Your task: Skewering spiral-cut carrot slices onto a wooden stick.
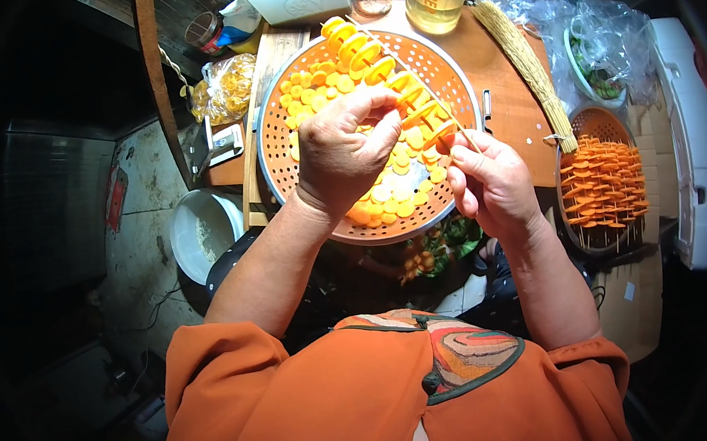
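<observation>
Thin orange slices, apparently carrot, are spaced along a thin skewer [394, 81] that slants over a perforated orange colander [453, 66]. My right hand [492, 180] grips the skewer's lower right end, and a second thin stick lies alongside the row, its end at the same fingers. My left hand [348, 144] has its thumb and fingertips pinched at a slice midway along the row; its fingertips are partly hidden. Many loose round slices [389, 199] lie in the colander beneath both hands.
At the right, an oval basket [586, 121] holds stacked skewers of slices [603, 184]. A bundle of thin straw-coloured sticks [524, 73] lies on the wooden table [517, 141]. A white bucket [185, 232] stands at lower left; a jug of yellowish liquid [437, 6] stands behind the colander.
</observation>
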### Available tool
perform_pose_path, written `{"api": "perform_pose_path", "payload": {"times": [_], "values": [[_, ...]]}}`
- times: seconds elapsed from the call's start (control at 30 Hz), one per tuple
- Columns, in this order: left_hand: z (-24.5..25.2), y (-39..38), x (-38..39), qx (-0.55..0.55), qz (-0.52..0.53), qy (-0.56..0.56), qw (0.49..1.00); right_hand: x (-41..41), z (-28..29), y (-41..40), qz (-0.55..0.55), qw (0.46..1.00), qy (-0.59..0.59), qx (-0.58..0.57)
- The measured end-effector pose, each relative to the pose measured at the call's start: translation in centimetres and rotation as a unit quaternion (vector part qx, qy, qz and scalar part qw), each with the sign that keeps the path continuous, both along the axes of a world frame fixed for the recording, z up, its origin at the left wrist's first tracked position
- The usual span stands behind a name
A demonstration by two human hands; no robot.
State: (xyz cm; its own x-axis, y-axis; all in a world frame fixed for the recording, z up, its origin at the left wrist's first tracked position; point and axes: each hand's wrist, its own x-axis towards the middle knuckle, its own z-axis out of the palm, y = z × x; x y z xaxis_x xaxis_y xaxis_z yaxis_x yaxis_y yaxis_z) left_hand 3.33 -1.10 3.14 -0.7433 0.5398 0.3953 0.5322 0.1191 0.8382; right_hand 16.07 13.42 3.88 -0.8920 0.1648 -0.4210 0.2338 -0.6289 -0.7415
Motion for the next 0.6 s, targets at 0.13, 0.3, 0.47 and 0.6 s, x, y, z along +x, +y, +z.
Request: {"api": "perform_pose_path", "payload": {"times": [0.13,0.3,0.47,0.6], "values": [[0.7,-0.1,0.5,-0.024,0.019,0.002,1.000,-0.2,0.6,-0.2,-0.009,0.999,0.012,-0.035],[0.4,-0.2,1.0,-0.012,-0.009,0.102,0.995,-0.1,0.2,0.0,-0.012,1.000,-0.001,-0.001],[0.1,0.1,1.5,-0.035,0.012,0.098,0.995,0.0,0.3,-0.3,0.003,0.999,-0.011,0.051],[0.4,0.0,1.4,-0.047,0.004,0.102,0.994,0.1,0.3,-0.3,0.007,0.999,-0.018,0.049]]}}
